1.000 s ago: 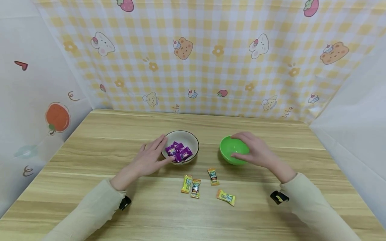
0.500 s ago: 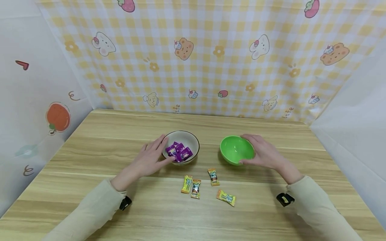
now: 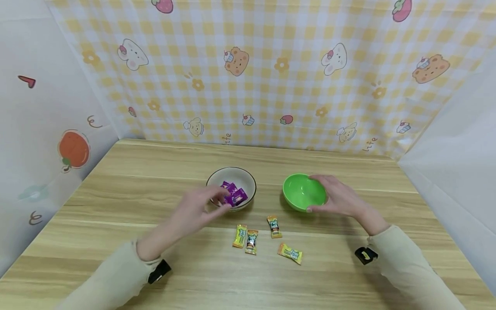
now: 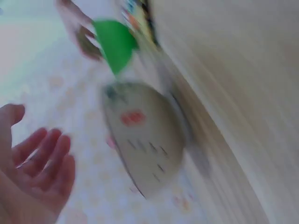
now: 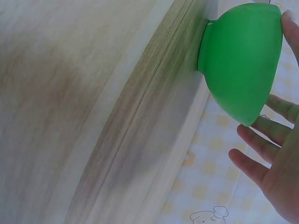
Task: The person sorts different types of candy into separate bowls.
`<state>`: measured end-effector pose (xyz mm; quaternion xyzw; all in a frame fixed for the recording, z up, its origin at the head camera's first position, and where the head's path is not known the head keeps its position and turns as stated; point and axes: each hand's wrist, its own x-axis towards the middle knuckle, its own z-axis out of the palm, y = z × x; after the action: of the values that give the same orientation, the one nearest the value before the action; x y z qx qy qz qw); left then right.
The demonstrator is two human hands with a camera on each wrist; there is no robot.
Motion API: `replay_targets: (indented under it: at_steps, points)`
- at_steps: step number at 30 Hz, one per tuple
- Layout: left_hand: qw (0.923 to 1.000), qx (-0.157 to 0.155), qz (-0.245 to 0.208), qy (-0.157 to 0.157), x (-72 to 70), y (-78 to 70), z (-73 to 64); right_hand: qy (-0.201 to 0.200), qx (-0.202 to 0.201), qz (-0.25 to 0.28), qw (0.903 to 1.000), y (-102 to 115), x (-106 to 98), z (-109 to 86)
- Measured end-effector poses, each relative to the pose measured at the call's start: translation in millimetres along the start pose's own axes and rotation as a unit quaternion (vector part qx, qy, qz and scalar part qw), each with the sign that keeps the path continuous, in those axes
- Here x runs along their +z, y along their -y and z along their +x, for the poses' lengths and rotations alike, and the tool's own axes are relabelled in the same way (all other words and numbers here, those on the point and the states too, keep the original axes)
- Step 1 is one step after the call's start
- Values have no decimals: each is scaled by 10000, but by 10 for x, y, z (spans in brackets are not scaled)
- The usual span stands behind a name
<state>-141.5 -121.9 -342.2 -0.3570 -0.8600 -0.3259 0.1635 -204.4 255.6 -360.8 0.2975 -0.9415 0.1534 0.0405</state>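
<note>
Left hand (image 3: pixel 195 209), fingers loosely bent, holding nothing, beside white bowl (image 3: pixel 243 178) containing purple sweets (image 3: pixel 238 197); right hand (image 3: pixel 340 198), fingers spread, at green bowl's (image 3: pixel 300 192) rim; four yellow sweets (image 3: pixel 251 242) nearer, on tabletop (image 3: pixel 217 282).

Our forearms (image 3: pixel 410 262) slant inward toward the far edge of the tabletop (image 3: pixel 155 165). Our left hand (image 3: pixel 193 209), blurred in the head view, is nearer the left edge, fingers loosely bent, thumb apart; our right hand (image 3: pixel 338 199), nearer the right edge, has thumb and fingers spread.
</note>
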Motion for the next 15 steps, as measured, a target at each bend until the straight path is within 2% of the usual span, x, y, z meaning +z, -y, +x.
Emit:
replay_targets:
  at_steps: [2,3,5,6,10,13,15]
  points:
    - [9944,-503,-679,631,12,-128,-9,0,11,0,10000,2,-1,1]
    - [9873,-838,-961,944,25,-176,-19,2,16,-2,10000,4,-1,1]
    - [9684,-1490,-1335,1491,55,-236,-45,6,30,-5,10000,4,2,2]
    - [9599,-1690,-1494,1666,79,-244,-59,16,48,-9,10000,4,2,1]
    - [9308,-2207,-2000,2121,182,-197,-112,30,74,-19,10000,-1,5,-1]
    - [9143,-2503,-2242,2260,238,-155,-142,36,78,-13,10000,-1,4,-4]
    - [9069,-2658,-2318,2305,273,-132,-161,41,83,-3,10000,-2,2,-6]
